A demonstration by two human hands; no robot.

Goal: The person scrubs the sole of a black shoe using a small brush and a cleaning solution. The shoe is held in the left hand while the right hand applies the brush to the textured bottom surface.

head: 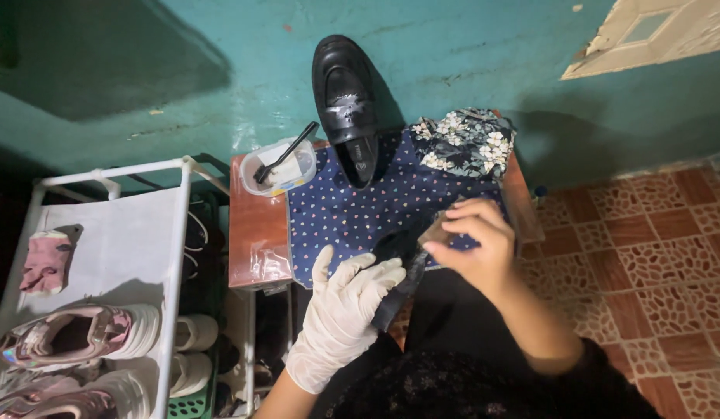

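Observation:
My left hand (340, 310), in a white glove, grips a black shoe (397, 273) held over the near edge of a small table. My bare right hand (472, 244) presses a small brownish pad or brush (436, 229) against that shoe. A second black loafer (346, 105) leans upright against the teal wall at the back of the table. The table is covered by a navy dotted cloth (360, 209).
A clear plastic tub (280, 167) with a black brush in it sits at the table's back left. A floral cloth (467, 141) lies at the back right. A white shoe rack (111, 248) with sneakers and a pink sock stands left. Patterned red floor tiles (647, 264) lie to the right.

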